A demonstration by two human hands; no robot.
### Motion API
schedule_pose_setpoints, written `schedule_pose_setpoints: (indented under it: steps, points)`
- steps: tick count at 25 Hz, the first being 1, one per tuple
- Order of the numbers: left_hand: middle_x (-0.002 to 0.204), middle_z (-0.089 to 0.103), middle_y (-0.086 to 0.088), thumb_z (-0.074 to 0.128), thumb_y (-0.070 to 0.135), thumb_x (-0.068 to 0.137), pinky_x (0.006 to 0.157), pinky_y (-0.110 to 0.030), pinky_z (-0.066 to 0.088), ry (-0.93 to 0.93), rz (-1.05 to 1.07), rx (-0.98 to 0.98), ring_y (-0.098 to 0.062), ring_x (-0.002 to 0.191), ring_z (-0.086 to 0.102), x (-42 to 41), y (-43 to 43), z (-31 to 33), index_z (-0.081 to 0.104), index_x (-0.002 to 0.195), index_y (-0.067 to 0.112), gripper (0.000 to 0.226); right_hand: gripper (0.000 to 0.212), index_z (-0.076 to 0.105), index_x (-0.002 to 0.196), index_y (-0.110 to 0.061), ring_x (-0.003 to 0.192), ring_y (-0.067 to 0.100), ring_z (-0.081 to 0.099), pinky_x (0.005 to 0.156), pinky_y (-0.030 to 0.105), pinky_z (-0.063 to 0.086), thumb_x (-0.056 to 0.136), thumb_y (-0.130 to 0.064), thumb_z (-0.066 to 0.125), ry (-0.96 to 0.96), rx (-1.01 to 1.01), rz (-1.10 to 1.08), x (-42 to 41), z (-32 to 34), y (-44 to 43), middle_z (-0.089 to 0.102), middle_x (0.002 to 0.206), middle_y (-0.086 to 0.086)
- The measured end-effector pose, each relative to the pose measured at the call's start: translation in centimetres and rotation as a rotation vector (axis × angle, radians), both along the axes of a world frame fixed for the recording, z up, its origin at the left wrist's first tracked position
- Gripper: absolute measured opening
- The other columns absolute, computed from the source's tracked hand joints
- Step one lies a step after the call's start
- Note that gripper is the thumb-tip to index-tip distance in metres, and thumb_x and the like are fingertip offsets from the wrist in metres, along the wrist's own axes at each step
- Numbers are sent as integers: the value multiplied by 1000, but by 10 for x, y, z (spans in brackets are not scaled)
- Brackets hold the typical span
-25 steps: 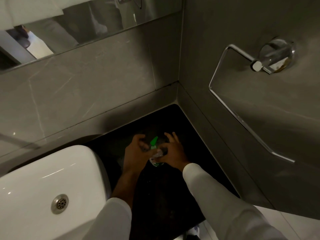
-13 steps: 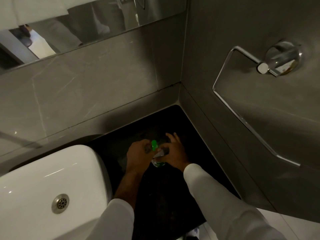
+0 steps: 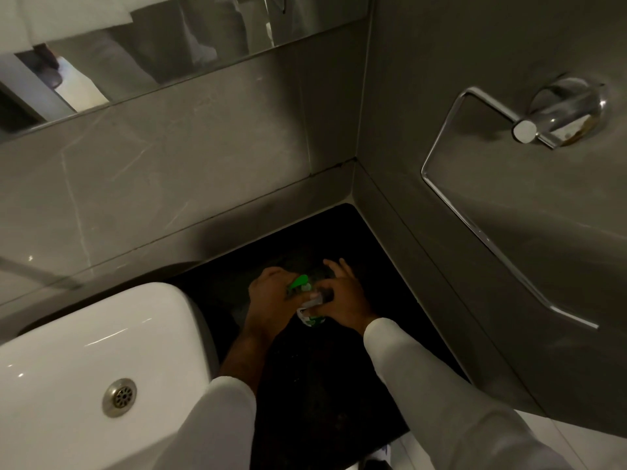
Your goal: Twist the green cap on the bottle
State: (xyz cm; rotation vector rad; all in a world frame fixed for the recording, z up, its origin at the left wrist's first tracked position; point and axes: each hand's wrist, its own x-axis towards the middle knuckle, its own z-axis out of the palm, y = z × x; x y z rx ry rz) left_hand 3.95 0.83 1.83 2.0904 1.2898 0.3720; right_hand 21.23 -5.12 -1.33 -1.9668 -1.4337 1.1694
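Green pump head (image 3: 298, 283) now tucked under my left hand (image 3: 271, 296), gripping, while my right hand (image 3: 342, 300) pinches the bottle (image 3: 312, 318) (barely moved).

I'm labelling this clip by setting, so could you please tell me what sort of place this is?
Most likely a bathroom: a white washbasin with a metal drain, a wall mirror above grey tiles, and a chrome towel ring on the side wall.
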Motion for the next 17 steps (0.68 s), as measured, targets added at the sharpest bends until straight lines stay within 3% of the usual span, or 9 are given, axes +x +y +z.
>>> schedule_pose_setpoints:
  steps: [5, 9, 13, 17]
  points:
    - [96, 73, 3, 78, 49, 73, 89, -50, 53, 18, -120, 42, -19, 109, 58, -4, 10, 2, 81, 98, 17, 41, 45, 78, 117, -21, 162, 29, 2, 129, 57, 18, 75, -33, 89, -4, 9, 42, 0, 5, 0, 23, 172, -5]
    - [99, 73, 11, 72, 68, 69, 95, -43, 50, 113, -93, 90, -16, 110, 58, -11, 10, 23, 74, 114, 37, 55, 48, 78, 118, -22, 162, 28, 3, 129, 55, 21, 74, -35, 89, 19, 12, 21, 2, 3, -4, 24, 171, -5]
    - [90, 72, 17, 63, 57, 83, 93, -43, 50, 324, -184, 136, -15, 100, 61, 0, 20, 61, 72, 112, 44, 33, 47, 79, 115, -20, 162, 29, 5, 128, 55, 22, 73, -37, 90, 19, 16, 8, 0, 5, -4, 27, 170, -4]
    - [100, 74, 10, 67, 42, 88, 94, -43, 52, 448, -277, -84, -14, 99, 66, 19, 31, 80, 75, 105, 38, 19, 46, 79, 116, -22, 162, 29, 4, 128, 56, 22, 73, -36, 90, -4, 8, 33, 0, 9, -5, 27, 170, -5]
